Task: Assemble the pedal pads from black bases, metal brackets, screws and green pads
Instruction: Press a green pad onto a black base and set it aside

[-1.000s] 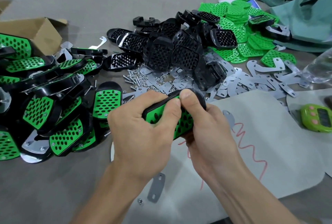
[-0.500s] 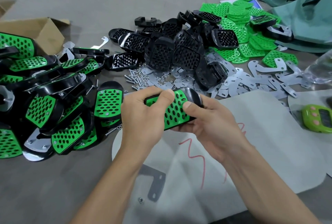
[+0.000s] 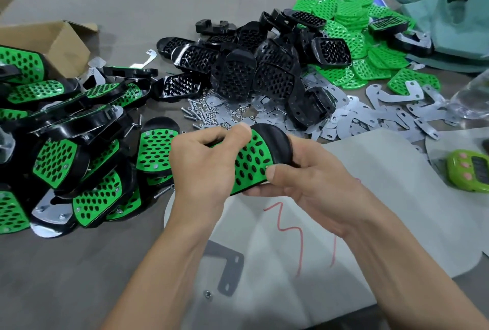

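Observation:
Both hands hold one pedal pad [image 3: 251,160] above the table: a black base with a perforated green pad on its upper face. My left hand [image 3: 203,168] grips its left end, thumb and fingers curled over the top edge. My right hand [image 3: 309,179] cradles the right end from below, thumb pressing the green pad's lower right corner. Loose black bases [image 3: 254,70] lie heaped behind, metal brackets [image 3: 370,115] to their right, screws and nuts [image 3: 209,115] in front, and loose green pads [image 3: 354,23] at the back right.
Finished green-and-black pedals [image 3: 60,144] pile up on the left by a cardboard box [image 3: 53,44]. One bracket [image 3: 225,266] and a nut [image 3: 207,294] lie near my forearms on a grey sheet [image 3: 383,197]. A green timer [image 3: 468,173] sits at the right edge.
The pedal has turned so more of its green face shows. My right thumb slid from the top edge down to the lower right corner, and both hands moved slightly up and away.

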`<action>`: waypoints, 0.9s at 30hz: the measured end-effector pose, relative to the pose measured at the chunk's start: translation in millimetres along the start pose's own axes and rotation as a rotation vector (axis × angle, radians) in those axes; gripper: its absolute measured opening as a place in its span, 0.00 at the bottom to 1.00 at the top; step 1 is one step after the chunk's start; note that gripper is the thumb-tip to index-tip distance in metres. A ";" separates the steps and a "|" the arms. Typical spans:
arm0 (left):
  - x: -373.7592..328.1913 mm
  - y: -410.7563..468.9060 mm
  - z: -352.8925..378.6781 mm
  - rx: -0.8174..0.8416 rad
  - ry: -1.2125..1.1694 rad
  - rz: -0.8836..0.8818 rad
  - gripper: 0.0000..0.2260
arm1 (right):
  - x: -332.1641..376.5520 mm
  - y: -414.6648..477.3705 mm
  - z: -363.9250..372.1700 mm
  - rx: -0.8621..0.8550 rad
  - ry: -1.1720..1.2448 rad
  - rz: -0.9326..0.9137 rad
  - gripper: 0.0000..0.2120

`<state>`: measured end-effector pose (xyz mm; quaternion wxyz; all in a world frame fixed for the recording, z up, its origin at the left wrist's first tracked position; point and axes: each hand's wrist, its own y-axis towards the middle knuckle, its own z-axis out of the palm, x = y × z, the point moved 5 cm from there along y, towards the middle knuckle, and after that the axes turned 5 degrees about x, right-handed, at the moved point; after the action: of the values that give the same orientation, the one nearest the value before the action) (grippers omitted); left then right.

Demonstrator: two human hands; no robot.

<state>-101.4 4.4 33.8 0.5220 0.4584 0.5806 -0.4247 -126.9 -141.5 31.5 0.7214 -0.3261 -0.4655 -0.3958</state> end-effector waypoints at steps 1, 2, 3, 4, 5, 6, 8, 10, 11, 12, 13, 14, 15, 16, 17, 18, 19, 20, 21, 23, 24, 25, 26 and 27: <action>2.2 0.8 0.8 0.005 0.000 -0.012 0.22 | -0.3 -0.3 -1.6 0.001 -0.011 0.010 0.17; 4.3 1.0 1.5 0.011 0.004 -0.020 0.23 | -1.2 -0.4 -3.6 -0.010 -0.023 0.016 0.18; 6.4 1.0 2.4 0.017 -0.001 -0.031 0.24 | -2.2 0.2 -4.7 -0.022 -0.035 0.020 0.18; 8.5 1.0 3.0 0.020 -0.013 -0.050 0.25 | -3.2 1.0 -5.0 -0.036 -0.046 0.021 0.18; 10.5 1.0 3.3 0.020 -0.022 -0.073 0.25 | -4.3 1.6 -5.1 -0.054 -0.057 0.020 0.18; 12.3 2.0 3.1 0.021 -0.023 -0.094 0.24 | -5.8 2.5 -5.9 -0.075 -0.065 0.015 0.18; 15.4 4.9 3.2 0.043 -0.015 -0.137 0.23 | -10.1 4.1 -8.0 -0.108 -0.068 0.011 0.18; 17.4 6.8 3.6 0.085 -0.010 -0.178 0.18 | -14.7 5.3 -7.7 -0.103 -0.049 0.029 0.18; 18.3 7.7 3.5 0.113 0.001 -0.195 0.16 | -16.5 5.8 -6.8 -0.096 -0.020 0.042 0.16; 19.3 8.6 3.1 0.154 0.001 -0.212 0.15 | -17.7 6.2 -6.4 -0.096 0.024 0.053 0.15; 20.4 9.3 2.1 0.205 -0.027 -0.224 0.14 | -18.1 6.7 -6.9 -0.106 0.077 0.057 0.14; 21.4 9.6 0.2 0.263 -0.085 -0.232 0.13 | -18.1 7.6 -8.7 -0.130 0.125 0.051 0.14; 22.0 9.6 -2.8 0.314 -0.145 -0.234 0.11 | -17.5 8.3 -11.2 -0.161 0.161 0.038 0.14; 21.5 9.7 -6.6 0.362 -0.185 -0.225 0.10 | -16.6 8.9 -14.4 -0.191 0.182 0.019 0.15; 21.0 9.4 -10.0 0.394 -0.199 -0.213 0.09 | -15.8 9.2 -17.0 -0.213 0.194 0.004 0.16; 21.1 8.7 -12.3 0.410 -0.200 -0.205 0.08 | -15.2 9.7 -18.8 -0.223 0.202 -0.002 0.16; 21.9 8.1 -14.1 0.411 -0.196 -0.197 0.09 | -15.1 10.0 -19.2 -0.223 0.206 0.006 0.16; 22.8 7.1 -15.4 0.401 -0.195 -0.195 0.10 | -15.6 10.6 -19.1 -0.219 0.211 0.022 0.15; 23.5 5.9 -15.9 0.391 -0.200 -0.196 0.10 | -16.3 10.9 -18.2 -0.216 0.215 0.040 0.14; 23.4 3.6 -14.7 0.390 -0.203 -0.182 0.10 | -17.3 11.5 -17.3 -0.223 0.214 0.061 0.13; 22.8 3.0 -14.0 0.392 -0.194 -0.169 0.10 | -18.1 11.9 -17.8 -0.238 0.216 0.062 0.12; 22.6 3.0 -13.6 0.386 -0.183 -0.154 0.10 | -19.1 11.9 -18.4 -0.257 0.221 0.061 0.10; 22.5 3.2 -13.8 0.379 -0.174 -0.142 0.10 | -20.1 11.5 -18.9 -0.276 0.228 0.059 0.08; 22.1 3.1 -13.9 0.378 -0.166 -0.133 0.10 | -21.1 11.2 -18.7 -0.294 0.234 0.056 0.08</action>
<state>-102.1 20.6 13.1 0.4437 0.4722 0.4747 -0.5956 -114.8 -146.2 4.2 0.7259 -0.3923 -0.3064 -0.4746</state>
